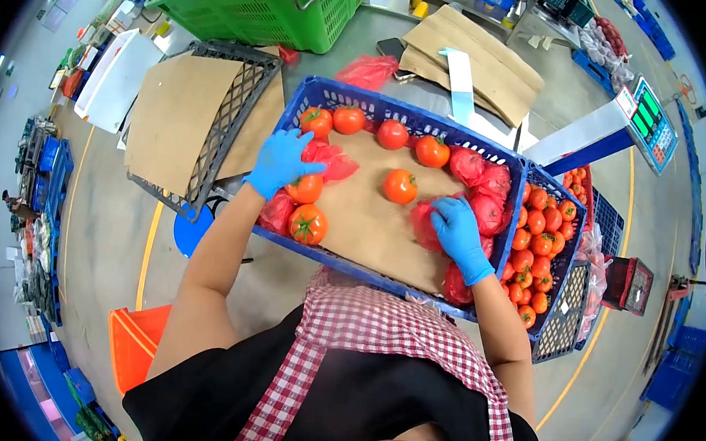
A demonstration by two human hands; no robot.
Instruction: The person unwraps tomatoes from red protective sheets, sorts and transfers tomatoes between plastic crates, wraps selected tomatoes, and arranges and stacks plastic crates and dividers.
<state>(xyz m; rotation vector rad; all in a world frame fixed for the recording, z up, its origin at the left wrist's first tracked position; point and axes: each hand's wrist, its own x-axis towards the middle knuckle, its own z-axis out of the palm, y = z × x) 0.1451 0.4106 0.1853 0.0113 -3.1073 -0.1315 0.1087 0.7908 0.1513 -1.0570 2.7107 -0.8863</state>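
Observation:
A blue crate [398, 284] lined with brown paper holds loose red tomatoes and some wrapped in red plastic film. My left hand [282, 161], in a blue glove, rests with spread fingers over tomatoes and red film [336, 164] at the crate's left side. My right hand [459, 237], also gloved, has its fingers bent at a piece of red film [425, 225] near the wrapped tomatoes [487, 215] on the right. One loose tomato [400, 186] sits on the paper between my hands. Several others line the far side.
A second blue crate [580, 234] full of tomatoes adjoins on the right. Behind stand a green crate [260, 17], cardboard sheets [476, 62] and a scale display [651, 124]. At left lies a black crate [233, 124] with cardboard; an orange bin [137, 341] is below.

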